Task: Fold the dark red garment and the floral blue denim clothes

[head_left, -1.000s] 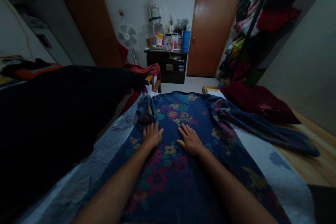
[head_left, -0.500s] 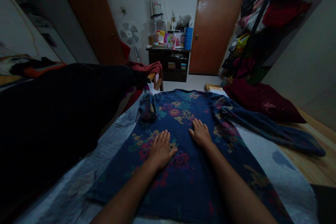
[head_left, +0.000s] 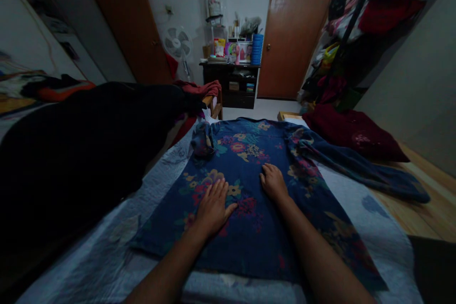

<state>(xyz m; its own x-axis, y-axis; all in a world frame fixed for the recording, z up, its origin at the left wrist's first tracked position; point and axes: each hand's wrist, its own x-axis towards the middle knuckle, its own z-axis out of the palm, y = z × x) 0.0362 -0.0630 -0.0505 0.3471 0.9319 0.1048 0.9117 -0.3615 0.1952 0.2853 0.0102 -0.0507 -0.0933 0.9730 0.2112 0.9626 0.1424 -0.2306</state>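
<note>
A dark blue floral shirt (head_left: 245,247) lies spread out, collar at the far end. My left hand (head_left: 213,205) rests flat on its left half, fingers stretched and thumb apart. On the right of the middle, my right hand (head_left: 273,183) touches the cloth with its fingers curled under; whether fabric is caught in them is hidden. One sleeve (head_left: 370,175) stretches out to the right, while the other sleeve (head_left: 204,141) is bunched at the left shoulder. Beneath the shirt is a pale, patterned cloth (head_left: 377,213).
A large black cloth heap (head_left: 78,152) rises on the left. To the right are a dark red cushion (head_left: 356,135) and a wooden surface (head_left: 427,213). Farther back stand a fan (head_left: 177,42), a dark cabinet (head_left: 230,88) and hanging clothes (head_left: 388,19).
My right hand's fingers have gone from stretched out to curled. The left hand remains flat on the shirt, its thumb slightly farther out. The view has shifted a little.
</note>
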